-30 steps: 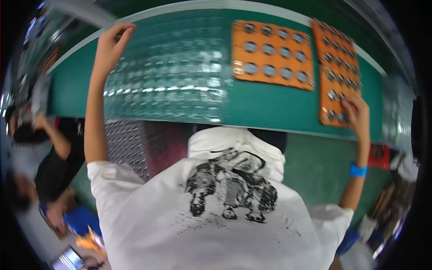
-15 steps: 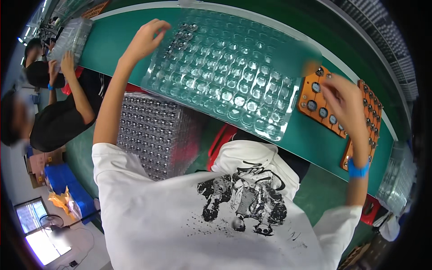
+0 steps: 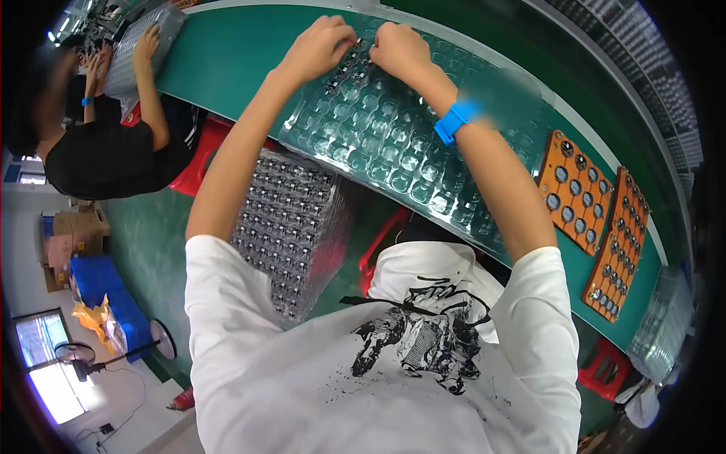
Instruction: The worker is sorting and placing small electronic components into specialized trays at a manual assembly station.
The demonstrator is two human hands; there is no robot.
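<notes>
A clear plastic blister tray (image 3: pixel 393 151) with rows of round pockets lies across the green bench. Small dark metal parts (image 3: pixel 348 73) sit in the pockets at its far left corner. Right by them, my left hand (image 3: pixel 321 49) is closed in a pinch over the tray's far edge. Facing it across a small gap, my right hand (image 3: pixel 402 53), with a blue band at its wrist, is also closed, fingertips pointing down at the same pockets. What either hand pinches is too small or hidden to name.
Two orange boards, a nearer (image 3: pixel 616 246) and a farther (image 3: pixel 576 193), hold round metal parts at the right. Below the bench's near edge stands a stack of filled clear trays (image 3: pixel 283 227). A co-worker in black (image 3: pixel 113 155) handles trays at far left.
My right hand has gone from the orange board at the right to the tray's far left corner. The left hand has moved slightly right and closed. The whole view has shifted.
</notes>
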